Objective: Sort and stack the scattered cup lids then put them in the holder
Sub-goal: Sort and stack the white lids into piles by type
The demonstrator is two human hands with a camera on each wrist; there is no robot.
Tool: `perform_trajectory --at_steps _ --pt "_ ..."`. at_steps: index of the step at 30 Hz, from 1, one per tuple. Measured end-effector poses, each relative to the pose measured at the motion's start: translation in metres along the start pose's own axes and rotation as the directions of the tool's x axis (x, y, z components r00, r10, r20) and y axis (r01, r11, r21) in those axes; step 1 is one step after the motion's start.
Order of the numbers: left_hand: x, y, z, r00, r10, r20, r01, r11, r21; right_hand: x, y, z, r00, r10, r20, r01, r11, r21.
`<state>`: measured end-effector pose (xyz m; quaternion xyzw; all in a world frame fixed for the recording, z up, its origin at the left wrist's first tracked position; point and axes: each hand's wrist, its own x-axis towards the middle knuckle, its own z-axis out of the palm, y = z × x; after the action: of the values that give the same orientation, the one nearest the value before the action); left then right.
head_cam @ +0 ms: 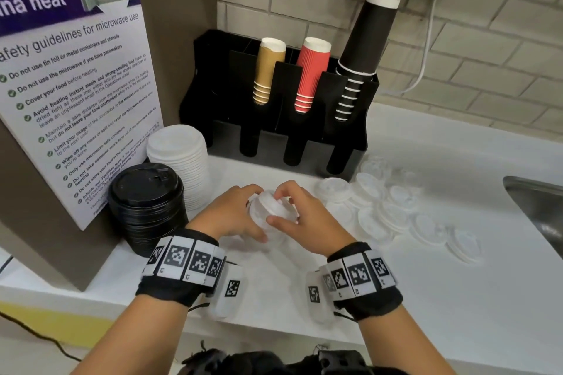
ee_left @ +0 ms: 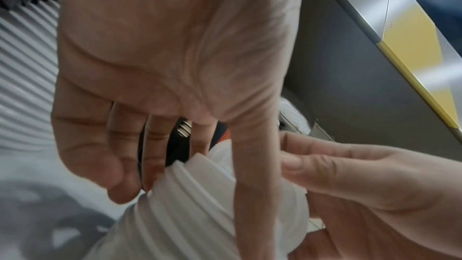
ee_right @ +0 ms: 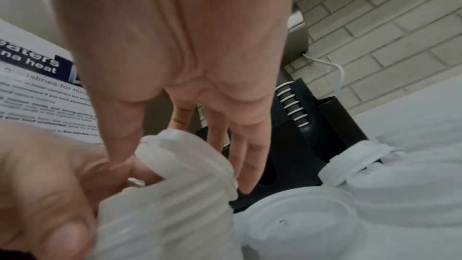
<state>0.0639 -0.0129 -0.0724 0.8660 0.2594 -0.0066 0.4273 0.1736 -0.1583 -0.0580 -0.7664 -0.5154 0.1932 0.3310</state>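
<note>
A short stack of translucent lids (head_cam: pixel 269 211) (ee_left: pixel 205 201) (ee_right: pixel 175 185) sits between both hands above the white counter (head_cam: pixel 457 283). My left hand (head_cam: pixel 234 213) grips its left side, thumb low and fingers round the far edge. My right hand (head_cam: pixel 292 210) holds the right side, thumb on the front and fingers curled over the top lid. Scattered translucent lids (head_cam: pixel 393 210) (ee_right: pixel 300 224) lie on the counter to the right. The black holder (head_cam: pixel 274 119) (ee_right: pixel 295 145) stands behind, against the wall.
A black lid stack (head_cam: pixel 146 207) and a white lid stack (head_cam: pixel 179 161) stand at the left beside a poster (head_cam: pixel 76 94). Brown, red and black cups (head_cam: pixel 310 73) fill the holder's slots. A steel sink (head_cam: pixel 539 207) lies at the right.
</note>
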Motion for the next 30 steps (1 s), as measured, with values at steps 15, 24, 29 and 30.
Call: perform_trajectory --at_steps 15,24,29,30 --pt "0.005 -0.008 0.0 0.999 -0.011 -0.036 0.008 0.997 -0.077 0.004 -0.006 -0.001 0.989 -0.149 0.017 0.15 0.979 -0.14" --pt "0.004 -0.005 -0.001 1.0 0.002 -0.019 -0.003 0.999 -0.05 0.011 0.005 -0.016 0.993 -0.103 -0.054 0.098 0.991 -0.094" --pt "0.005 -0.005 0.0 1.0 0.005 -0.019 -0.005 1.0 -0.021 0.033 0.031 -0.038 0.942 0.273 0.194 -0.163 0.88 -0.446" --pt "0.005 -0.004 0.0 1.0 0.003 -0.016 -0.003 1.0 -0.021 0.037 0.032 -0.037 0.91 0.318 0.265 -0.137 0.836 -0.532"
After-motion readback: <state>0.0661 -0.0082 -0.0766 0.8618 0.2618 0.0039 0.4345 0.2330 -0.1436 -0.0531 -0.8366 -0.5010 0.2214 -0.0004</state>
